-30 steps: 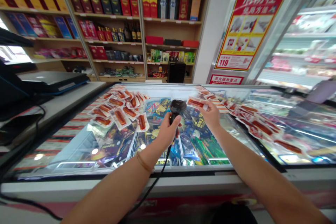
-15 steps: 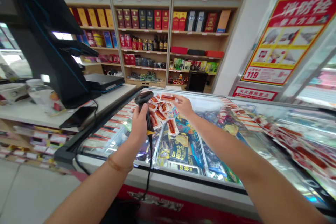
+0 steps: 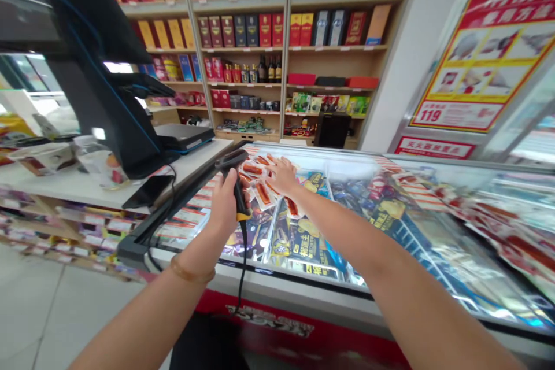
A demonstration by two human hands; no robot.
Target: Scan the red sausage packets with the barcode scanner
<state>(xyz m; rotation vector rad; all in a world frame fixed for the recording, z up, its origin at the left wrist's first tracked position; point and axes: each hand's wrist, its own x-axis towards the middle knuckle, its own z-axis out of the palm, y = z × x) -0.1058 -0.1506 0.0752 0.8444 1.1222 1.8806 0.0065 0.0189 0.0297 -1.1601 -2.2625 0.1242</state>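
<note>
My left hand (image 3: 224, 199) is wrapped round the handle of a black barcode scanner (image 3: 233, 159), its head upright and its cable hanging over the freezer's front edge. My right hand (image 3: 284, 176) lies over a group of sausage packs (image 3: 262, 192), its fingers stretched out and partly spread. Each pack is clear plastic around a reddish-brown sausage. Several lie loosely overlapped on the glass top of the chest freezer (image 3: 277, 292), just right of the scanner. The right hand covers some of them, and its fingertips are partly blurred.
To the left, a counter (image 3: 197, 163) carries a black checkout terminal (image 3: 108, 81), a phone (image 3: 148, 191) and bowls. More sausage packs (image 3: 520, 243) spread along the freezer's right side. Shelves of boxed bottles (image 3: 240, 32) stand behind.
My right hand has moved left and down onto the packs, no longer pinching the pack at the far edge. The left hand still grips the scanner. The view has shifted slightly left.
</note>
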